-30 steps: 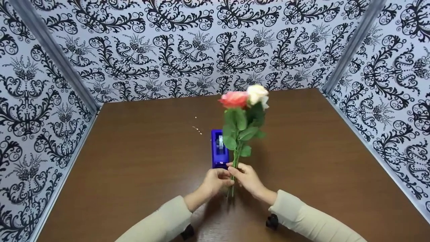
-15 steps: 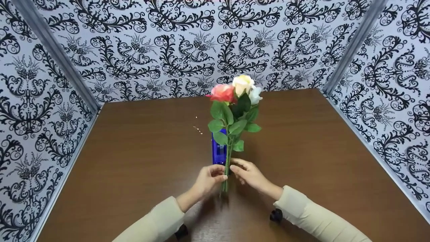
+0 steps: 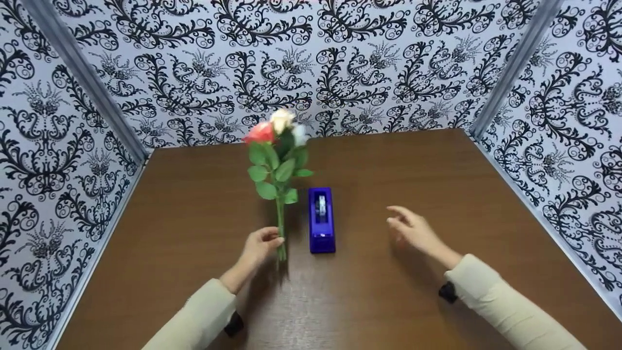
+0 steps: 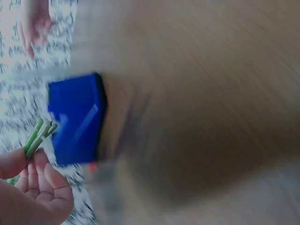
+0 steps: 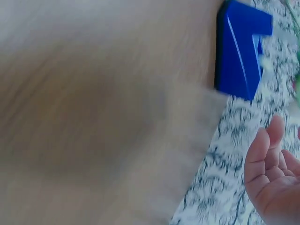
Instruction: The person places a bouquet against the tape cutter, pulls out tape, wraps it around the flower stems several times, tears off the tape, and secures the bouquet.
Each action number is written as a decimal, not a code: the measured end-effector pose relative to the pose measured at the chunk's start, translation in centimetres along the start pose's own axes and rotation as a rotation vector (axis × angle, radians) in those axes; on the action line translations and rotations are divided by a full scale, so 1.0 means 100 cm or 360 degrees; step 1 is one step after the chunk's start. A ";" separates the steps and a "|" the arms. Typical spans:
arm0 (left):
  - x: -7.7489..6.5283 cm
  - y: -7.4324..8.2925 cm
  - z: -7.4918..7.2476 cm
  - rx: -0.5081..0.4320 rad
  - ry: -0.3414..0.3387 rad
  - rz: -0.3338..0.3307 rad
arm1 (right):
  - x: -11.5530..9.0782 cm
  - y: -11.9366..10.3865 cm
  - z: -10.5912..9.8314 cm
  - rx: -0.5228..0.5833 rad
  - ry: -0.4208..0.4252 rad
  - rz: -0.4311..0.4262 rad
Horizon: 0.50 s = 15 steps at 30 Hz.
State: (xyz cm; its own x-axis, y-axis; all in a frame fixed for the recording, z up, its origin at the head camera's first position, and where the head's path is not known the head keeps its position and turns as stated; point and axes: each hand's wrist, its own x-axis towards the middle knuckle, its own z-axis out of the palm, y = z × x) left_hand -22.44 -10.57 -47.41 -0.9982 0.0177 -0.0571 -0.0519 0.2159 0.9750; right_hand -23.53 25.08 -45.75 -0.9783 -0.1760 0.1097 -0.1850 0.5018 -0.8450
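My left hand (image 3: 256,249) pinches the lower stems of a bunch of roses (image 3: 284,170) between thumb and fingers. The bunch stands upright over the table, with one red, one cream and one white bloom and green leaves. In the left wrist view the cut stem ends (image 4: 35,137) poke out past the thumb. Right of the roses, a blue tape dispenser (image 3: 322,239) rests on the table, apart from both hands. Farther right, my right hand (image 3: 419,234) hovers with loosely bent fingers and holds nothing.
The brown wooden table (image 3: 194,194) is bounded by patterned black-and-white walls (image 3: 272,73) at the back and both sides. Grey metal posts (image 3: 505,73) stand in the back corners. A small black device (image 3: 447,292) sits under the right sleeve.
The left hand has carried the roses leftward, off the tape dispenser, which is now in full sight. The right hand has let go of the stems and moved right.
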 end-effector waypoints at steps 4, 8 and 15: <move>0.006 -0.013 -0.008 -0.0006 -0.0009 -0.0265 | -0.004 0.009 -0.023 -0.0109 0.0088 -0.0004; 0.008 -0.029 -0.013 0.0077 -0.0083 -0.0385 | -0.008 0.012 -0.033 -0.0106 0.0124 0.0001; 0.011 -0.039 -0.015 0.0196 -0.0069 -0.0423 | -0.015 0.020 -0.041 -0.0099 0.0130 0.0014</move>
State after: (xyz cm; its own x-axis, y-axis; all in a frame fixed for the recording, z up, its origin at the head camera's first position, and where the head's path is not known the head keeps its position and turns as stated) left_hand -23.37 -12.90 -50.97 -0.9477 -0.0143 -0.3187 -0.3049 0.3353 0.8914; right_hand -22.85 29.81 -45.42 -0.9838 -0.1030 0.1470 -0.1795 0.5553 -0.8121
